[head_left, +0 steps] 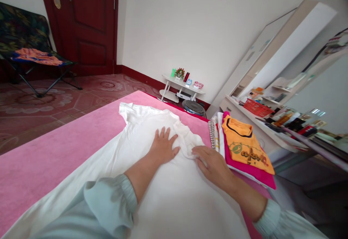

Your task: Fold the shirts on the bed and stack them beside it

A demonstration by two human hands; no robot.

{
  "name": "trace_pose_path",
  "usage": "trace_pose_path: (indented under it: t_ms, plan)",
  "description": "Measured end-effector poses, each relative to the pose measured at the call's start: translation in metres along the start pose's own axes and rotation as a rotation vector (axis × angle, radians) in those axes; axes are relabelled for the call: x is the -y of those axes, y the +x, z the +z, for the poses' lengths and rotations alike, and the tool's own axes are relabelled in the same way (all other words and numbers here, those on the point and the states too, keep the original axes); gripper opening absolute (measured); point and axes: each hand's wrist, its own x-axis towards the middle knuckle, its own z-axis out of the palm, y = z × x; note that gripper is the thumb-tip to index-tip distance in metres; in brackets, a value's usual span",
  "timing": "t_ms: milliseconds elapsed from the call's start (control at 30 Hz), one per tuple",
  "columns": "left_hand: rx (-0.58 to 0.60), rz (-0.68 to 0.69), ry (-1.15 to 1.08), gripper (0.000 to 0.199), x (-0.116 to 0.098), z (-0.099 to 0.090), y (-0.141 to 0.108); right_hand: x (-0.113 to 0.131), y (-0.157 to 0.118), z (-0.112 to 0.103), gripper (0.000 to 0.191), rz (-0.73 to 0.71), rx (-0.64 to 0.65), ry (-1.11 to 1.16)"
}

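A white T-shirt [179,188] lies spread over a pink bed cover [89,123], one short sleeve reaching toward the far left. My left hand [163,146] rests flat on the upper part of the shirt, fingers apart. At the shirt's right side, my right hand [212,164] has its thumb and fingers closed on the bunched cloth near the other sleeve. Just right of that hand sits a stack of folded clothes, topped by a yellow-orange shirt [246,143] over a magenta garment [268,179].
A dressing table [261,125] with a red basket [258,108] and bottles stands on the right. Past the bed are a low white stand [179,82] and a round dark object [193,107]. A folding chair [24,36] stands by the red door [89,25].
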Motion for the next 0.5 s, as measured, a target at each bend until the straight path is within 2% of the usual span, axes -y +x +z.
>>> trace_pose_path:
  t_ms: [133,200,267,333,400,433,500]
  plan:
    - [-0.006,0.009,-0.001,0.064,0.0,0.001,0.0,-0.04,0.007,0.005,0.033,0.199,-0.224,0.098]
    - [-0.014,0.012,-0.002,0.063,0.001,0.002,0.0,-0.054,0.015,0.01,0.03,0.327,-0.26,0.235]
    - [-0.023,0.015,-0.002,0.063,0.001,0.003,0.0,-0.059,0.024,0.015,0.041,0.405,-0.234,0.378]
    - [-0.027,0.015,-0.002,0.063,0.001,0.003,0.0,-0.057,0.032,0.018,0.062,0.343,-0.149,0.445]
    - [-0.026,0.015,0.001,0.063,0.001,0.004,0.001,-0.05,0.037,0.017,0.066,0.201,-0.024,0.392]
    - [-0.024,0.014,0.004,0.063,0.002,0.004,0.001,-0.047,0.038,0.014,0.057,0.147,0.034,0.332]
    - [-0.022,0.017,0.009,0.063,0.002,0.004,0.001,-0.041,0.038,0.006,0.028,0.142,0.079,0.187]
